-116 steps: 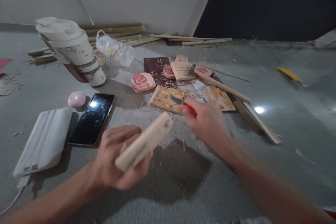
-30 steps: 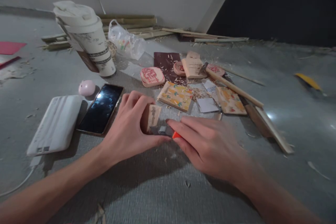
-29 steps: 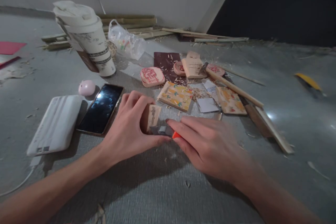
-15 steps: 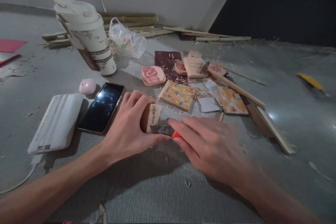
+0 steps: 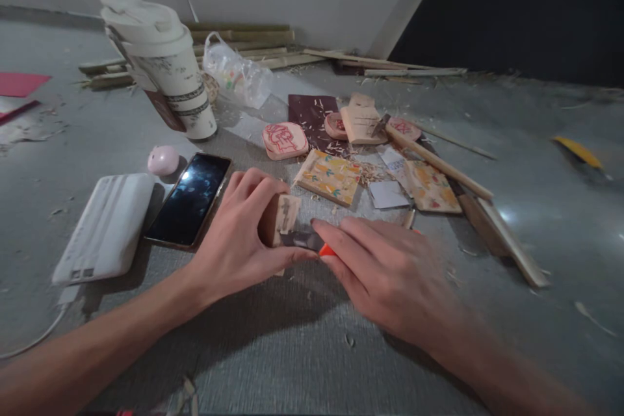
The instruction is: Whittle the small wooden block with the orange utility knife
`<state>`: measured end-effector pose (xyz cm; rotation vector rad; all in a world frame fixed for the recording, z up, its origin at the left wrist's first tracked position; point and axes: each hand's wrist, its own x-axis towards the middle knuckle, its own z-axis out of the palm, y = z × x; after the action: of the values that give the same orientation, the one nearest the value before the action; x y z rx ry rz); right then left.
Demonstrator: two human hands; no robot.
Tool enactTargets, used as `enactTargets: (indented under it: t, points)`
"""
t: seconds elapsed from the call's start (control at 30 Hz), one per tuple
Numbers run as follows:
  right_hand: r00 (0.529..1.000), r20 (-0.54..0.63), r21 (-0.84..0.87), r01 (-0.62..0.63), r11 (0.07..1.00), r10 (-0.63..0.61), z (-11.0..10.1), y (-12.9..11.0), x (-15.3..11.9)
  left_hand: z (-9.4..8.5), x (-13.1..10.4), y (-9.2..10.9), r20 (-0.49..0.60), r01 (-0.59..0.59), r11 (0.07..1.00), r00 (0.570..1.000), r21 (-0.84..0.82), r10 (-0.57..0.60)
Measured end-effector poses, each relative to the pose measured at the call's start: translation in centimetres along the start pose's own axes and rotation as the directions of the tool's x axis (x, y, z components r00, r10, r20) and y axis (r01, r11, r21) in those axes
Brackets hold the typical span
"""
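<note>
A small wooden block (image 5: 286, 214) with dark marks on its light face is gripped by my left hand (image 5: 241, 227), between the thumb and the fingers. In my right hand (image 5: 385, 266) is a knife (image 5: 305, 238) with a dark blade and an orange part showing near the fingertips. The blade lies against the lower part of the block, and my left thumb rests along it. Just beyond the hands lies a flat piece with a yellow floral pattern (image 5: 329, 177). A bit of light material pokes out beneath my left thumb.
To the left are a phone (image 5: 190, 198), a white power bank (image 5: 104, 227), a pink case (image 5: 163, 160) and a tall cup (image 5: 166, 71). Carved pieces (image 5: 284, 140), a hammer-like tool (image 5: 439, 162) and wood strips lie beyond and right; a yellow tool (image 5: 578, 151) is far right.
The blade and right hand have shifted very slightly. A light sliver now shows below my left thumb. The surrounding objects have stayed in place.
</note>
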<state>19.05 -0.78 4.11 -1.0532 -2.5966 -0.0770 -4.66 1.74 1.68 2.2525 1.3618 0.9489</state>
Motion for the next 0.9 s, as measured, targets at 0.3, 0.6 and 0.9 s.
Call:
enactTargets:
  t: [0.3, 0.6, 0.9]
  points:
    - [0.999, -0.036, -0.006, -0.017, 1.0, 0.017, 0.1, -0.1, -0.1, -0.2, -0.3, 0.1, 0.003, -0.023, 0.999, 1.0, -0.035, 0.023]
    - [0.997, -0.065, -0.013, -0.032, 0.999, 0.031, 0.2, -0.3, -0.2, 0.1, -0.2, 0.3, -0.029, -0.034, 0.998, 0.999, -0.046, 0.033]
    - [0.999, -0.053, 0.084, 0.008, 0.996, -0.004, 0.3, 0.9, -0.1, -0.1, 0.1, 0.4, -0.001, 0.067, 0.998, 0.998, 0.013, -0.067]
